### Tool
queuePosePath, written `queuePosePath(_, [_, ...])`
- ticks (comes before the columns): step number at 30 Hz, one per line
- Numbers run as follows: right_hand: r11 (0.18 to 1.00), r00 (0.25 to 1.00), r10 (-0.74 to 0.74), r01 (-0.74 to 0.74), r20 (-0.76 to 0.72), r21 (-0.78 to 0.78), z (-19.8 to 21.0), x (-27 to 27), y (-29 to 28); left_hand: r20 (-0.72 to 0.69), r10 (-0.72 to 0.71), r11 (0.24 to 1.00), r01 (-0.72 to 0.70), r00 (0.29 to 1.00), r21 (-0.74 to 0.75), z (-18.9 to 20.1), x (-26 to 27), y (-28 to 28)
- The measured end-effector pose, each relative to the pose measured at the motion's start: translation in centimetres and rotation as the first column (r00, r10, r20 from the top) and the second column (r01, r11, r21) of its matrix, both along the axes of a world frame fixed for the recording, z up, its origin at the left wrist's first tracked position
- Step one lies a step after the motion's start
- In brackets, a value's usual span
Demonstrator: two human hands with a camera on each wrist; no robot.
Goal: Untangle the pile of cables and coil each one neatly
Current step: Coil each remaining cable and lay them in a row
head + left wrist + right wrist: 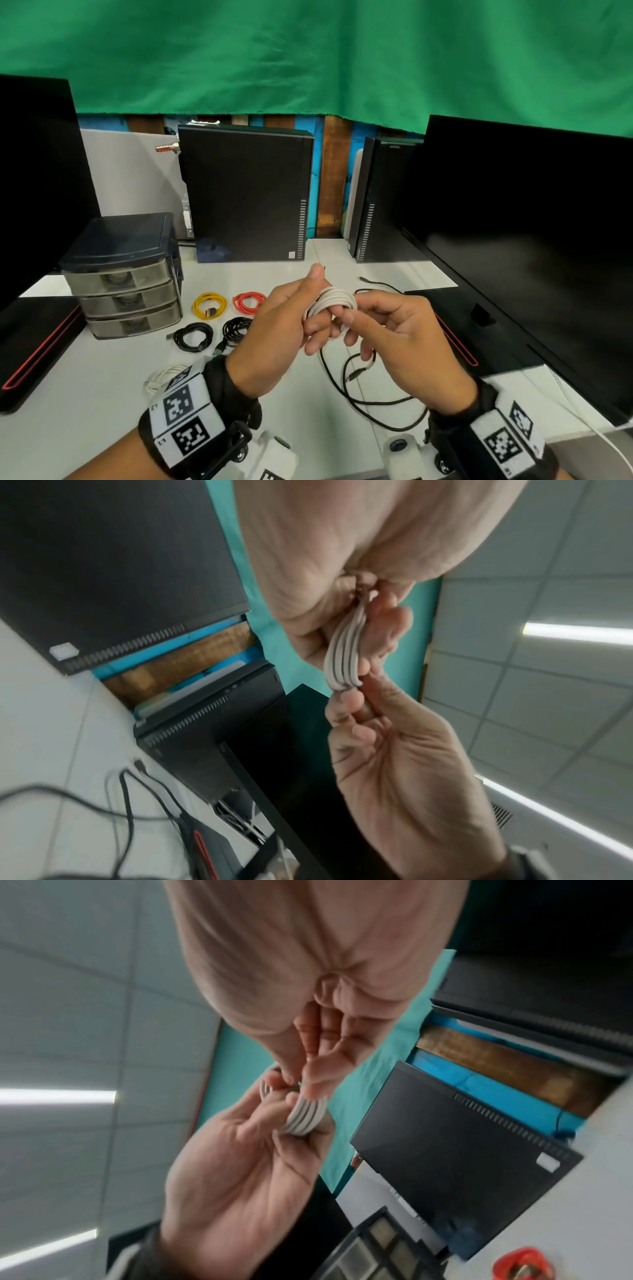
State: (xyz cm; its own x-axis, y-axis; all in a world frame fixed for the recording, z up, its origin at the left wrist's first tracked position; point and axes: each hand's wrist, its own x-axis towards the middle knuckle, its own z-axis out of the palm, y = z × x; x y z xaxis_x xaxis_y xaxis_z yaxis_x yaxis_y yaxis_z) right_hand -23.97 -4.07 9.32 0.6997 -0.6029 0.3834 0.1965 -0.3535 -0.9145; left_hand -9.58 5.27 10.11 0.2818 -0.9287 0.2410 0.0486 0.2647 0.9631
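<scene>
Head view: above the white counter (102, 383), left hand (274, 329) and right hand (400, 339) both pinch a smooth white cable coil (334, 301); yellow coil (209, 305), red coil (249, 302) and two black coils (193, 336) lie far left, loose black cable (363, 394) near. Left wrist view: four round parallel strands (344, 658) pinched by fingertips (342, 704). Right wrist view: same coil (304, 1115), both grips closed on it.

drawer unit (123, 274) left (coiled cables (209, 305) beside)
</scene>
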Motion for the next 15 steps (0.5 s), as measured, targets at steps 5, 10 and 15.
queuePosePath(5, [0.986,0.984,-0.166,0.165,0.063,0.018,-0.8,0.5,-0.5,0.271,0.257,0.966,-0.254,0.928,-0.046,-1.4,0.9,-1.1])
queuePosePath(10, [0.97,0.969,-0.23,0.22,0.087,0.107,-0.8,0.5,-1.5,-0.097,0.153,0.978,-0.136,0.983,0.161,-1.6,1.7,-1.6])
queuePosePath(15, [0.99,0.996,-0.074,0.067,0.056,0.127,-0.7,0.5,-0.9,-0.37,0.179,0.981,-0.136,0.912,0.138,-1.7,1.9,-1.8])
